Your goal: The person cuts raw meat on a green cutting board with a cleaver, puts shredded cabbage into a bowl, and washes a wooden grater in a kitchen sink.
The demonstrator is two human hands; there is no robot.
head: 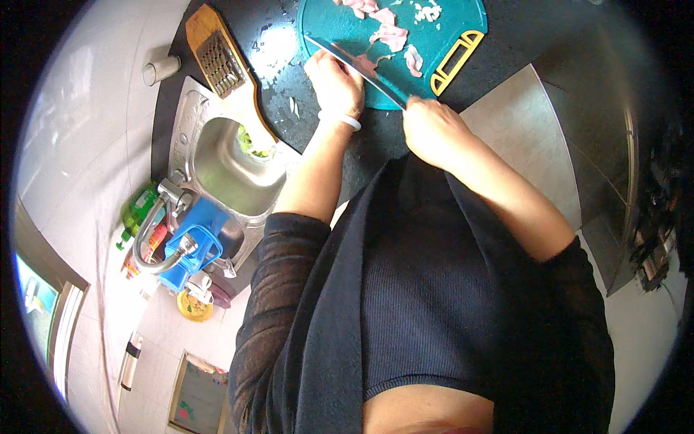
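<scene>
My right hand [434, 127] grips the handle end of a kitchen knife [355, 68], whose blade slants up and left over a teal cutting board [347, 16]. Against the board's near left edge, my left hand [336, 81] is bent with its fingers curled beside the blade; a bit of pink raw meat [364, 65] shows just past the knife. Whether the left fingers pinch that meat is hidden. More slices of raw meat [391, 35] lie across the board, and a small heap of chopped white pieces [428, 12] sits near its top. The board has a yellow handle [457, 63].
A wooden grater [221, 64] rests across the corner of a steel sink [238, 184], with cut green vegetable [250, 142] beneath its handle. Left of it stands a glass [161, 70]. A curved faucet [145, 233], a blue plastic container [195, 238] and a green bottle [142, 209] crowd the sink's far side.
</scene>
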